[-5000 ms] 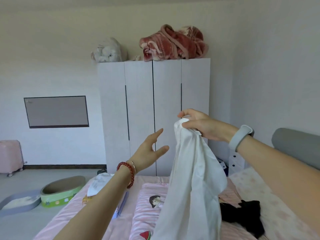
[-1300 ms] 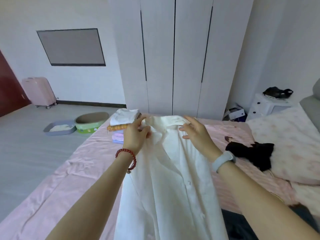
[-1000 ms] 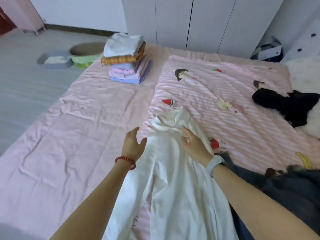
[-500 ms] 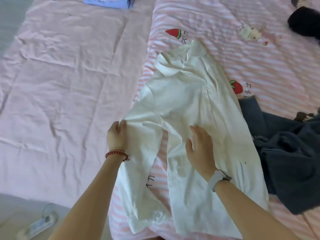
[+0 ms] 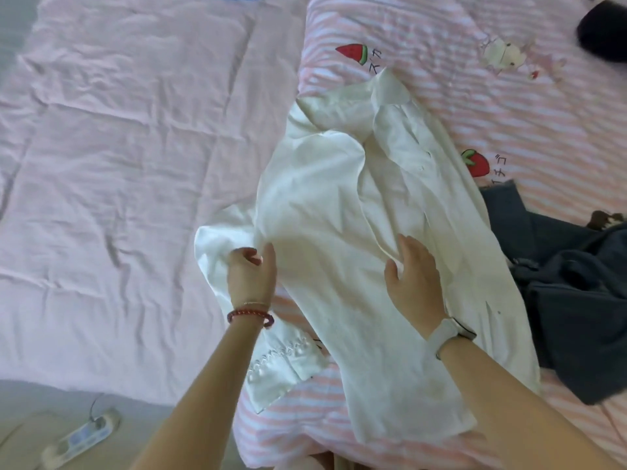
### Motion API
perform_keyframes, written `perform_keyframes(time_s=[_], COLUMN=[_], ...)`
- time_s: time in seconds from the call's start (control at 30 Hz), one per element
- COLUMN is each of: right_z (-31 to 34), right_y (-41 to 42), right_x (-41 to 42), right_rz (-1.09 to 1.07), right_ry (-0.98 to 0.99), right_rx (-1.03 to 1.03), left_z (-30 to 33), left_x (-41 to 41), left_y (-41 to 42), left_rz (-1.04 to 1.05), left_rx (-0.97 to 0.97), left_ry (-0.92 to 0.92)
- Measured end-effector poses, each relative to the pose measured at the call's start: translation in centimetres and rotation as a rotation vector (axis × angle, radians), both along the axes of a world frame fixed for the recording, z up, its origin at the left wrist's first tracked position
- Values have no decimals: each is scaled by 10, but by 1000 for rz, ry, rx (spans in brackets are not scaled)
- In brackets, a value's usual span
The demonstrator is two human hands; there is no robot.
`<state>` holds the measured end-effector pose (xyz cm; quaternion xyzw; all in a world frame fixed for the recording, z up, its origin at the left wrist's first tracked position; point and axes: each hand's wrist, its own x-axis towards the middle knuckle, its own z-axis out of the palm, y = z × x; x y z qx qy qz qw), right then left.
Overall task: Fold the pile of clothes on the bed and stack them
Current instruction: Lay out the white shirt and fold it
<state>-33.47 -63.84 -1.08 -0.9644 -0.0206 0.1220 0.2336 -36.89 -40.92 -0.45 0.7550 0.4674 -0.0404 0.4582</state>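
Note:
A white collared shirt (image 5: 325,198) lies spread on the pink striped blanket (image 5: 509,106), collar pointing away from me. My left hand (image 5: 251,273) grips the shirt's left side, thumb and fingers curled round the cloth, and lifts that part over the front. My right hand (image 5: 412,278) lies flat on the shirt's middle, fingers straight, pressing it down. The sleeve with a lace cuff (image 5: 281,364) trails toward the bed's near edge.
A dark blue garment (image 5: 576,300) lies crumpled to the right of the shirt, partly under it. A black item (image 5: 604,32) sits at the top right. The plain pink sheet (image 5: 118,164) spreads left. A power strip (image 5: 81,439) lies on the floor.
The shirt went from held up in the air to laid on the bed. Since half a second ago my left hand has drawn the left side inward over the front.

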Motion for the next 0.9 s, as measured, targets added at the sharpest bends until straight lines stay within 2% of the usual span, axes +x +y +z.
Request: perform_keyframes(time_s=[0.07, 0.13, 0.23, 0.3, 0.37, 0.47, 0.5, 0.57, 0.63, 0.7, 0.77, 0.8, 0.9], right_z=[1, 4, 6, 8, 9, 16, 18, 18, 13, 6, 4, 6, 22], right_y=[-13, -22, -32, -39, -49, -64, -67, -71, -74, -76, -76, -76, -79], right_x=[-6, -18, -44, -60, -73, -86, -91, -104, -117, -130, -141, -147, -155], right_rz=[-74, -129, -205, -258, -277, -240, -203, -135, -85, -50, -31, -21, -88], right_ry=[63, 139, 215, 247, 303, 461, 505, 569, 552, 474, 360, 289, 92], right_rx=[-19, -48, -93, -90, 14, 306, 350, 338, 256, 172, 147, 163, 309], left_z=[-3, -3, -1, 5, 8, 4, 4, 5, 7, 10, 14, 16, 34], left_x=[-20, -34, -43, -46, -47, -52, -56, -66, -83, -101, -116, -123, -132], left_y=[-27, -42, -53, -58, -56, -39, -34, -34, -48, -67, -87, -95, -112], left_rz=[-81, -132, -184, -165, -49, 175, 227, 269, 184, -9, -230, -251, -98], left_rx=[-156, -181, -164, -133, -147, -124, -192, -477, -635, -537, -288, -199, -95], left_ry=[137, 207, 194, 114, 37, 26, 2, -25, 3, 59, 89, 67, -140])
